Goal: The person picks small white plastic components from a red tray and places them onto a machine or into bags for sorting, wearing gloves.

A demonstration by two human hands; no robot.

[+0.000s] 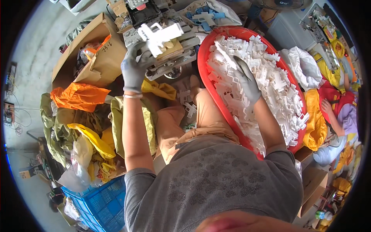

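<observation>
My left hand (134, 66), in a grey glove, is raised and grips a white plastic moulded part (159, 35) held over a grey device (170, 58) on the bench. My right hand (246, 80), also gloved in grey, rests flat in a big red tub (206, 83) heaped with several white plastic parts (270, 89). Its fingers lie among the pieces; whether they close on one is hidden.
An open cardboard box (92, 58) stands at the left. Orange, yellow and olive bags (81, 116) pile up below it, with a blue crate (102, 205) at the bottom left. Another person (340, 112) sits at the right. Blue plastic parts (205, 17) lie at the top.
</observation>
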